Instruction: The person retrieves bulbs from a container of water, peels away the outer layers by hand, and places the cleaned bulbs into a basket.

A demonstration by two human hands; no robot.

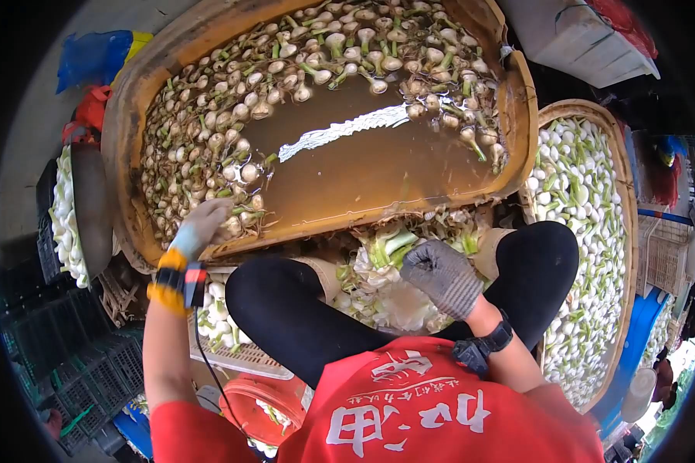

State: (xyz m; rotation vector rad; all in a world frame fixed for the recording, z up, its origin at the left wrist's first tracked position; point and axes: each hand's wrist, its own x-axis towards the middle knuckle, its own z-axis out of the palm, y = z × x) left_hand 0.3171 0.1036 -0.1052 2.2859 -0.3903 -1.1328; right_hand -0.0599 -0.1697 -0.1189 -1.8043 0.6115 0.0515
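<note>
My left hand [208, 221], in a pale glove, reaches over the near left corner of a big tub [523, 116]. Its fingers are stretched out beside a garlic bulb [232, 226]; whether they touch it is hard to see. Brownish bulbs with cut stems [232, 139] crowd the murky water there. My right hand [442, 278], in a grey knitted glove, is closed above a pile of peeled leaves and skins [378, 282] between my knees. What it holds, if anything, is hidden.
A long tub of cleaned white bulbs [583, 231] stands at my right. A crate of white bulbs [222, 320] and a red bucket [262, 397] are at my left. Dark crates [77, 363] are stacked farther left, and a white box [575, 38] stands at the upper right.
</note>
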